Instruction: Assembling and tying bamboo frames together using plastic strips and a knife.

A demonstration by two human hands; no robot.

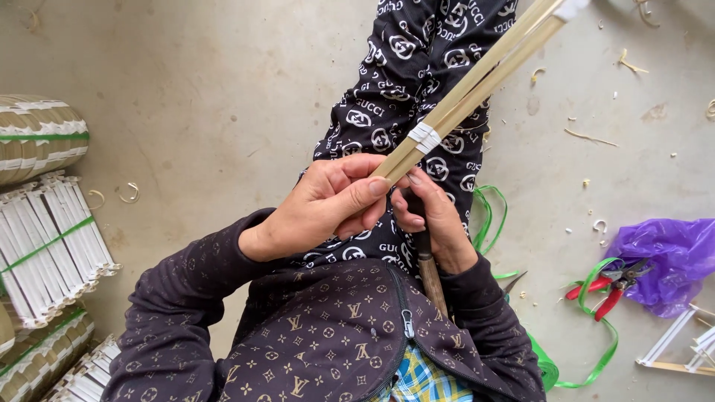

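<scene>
My left hand (324, 205) grips the near end of a bundle of pale bamboo sticks (477, 82) bound with a white band (425, 137). The bundle slants up to the top right over my patterned trouser leg (417, 67). My right hand (432, 216) is closed around a wooden tool handle (431, 275), right under the bundle's end. The tool's blade is hidden by my fingers.
Stacks of white-tipped stick bundles tied with green strap (52, 246) lie at the left. Red-handled pruning shears (607, 286) rest by a purple plastic bag (666, 257) on the right. Green strap (596, 327) loops on the concrete floor, with shavings scattered around.
</scene>
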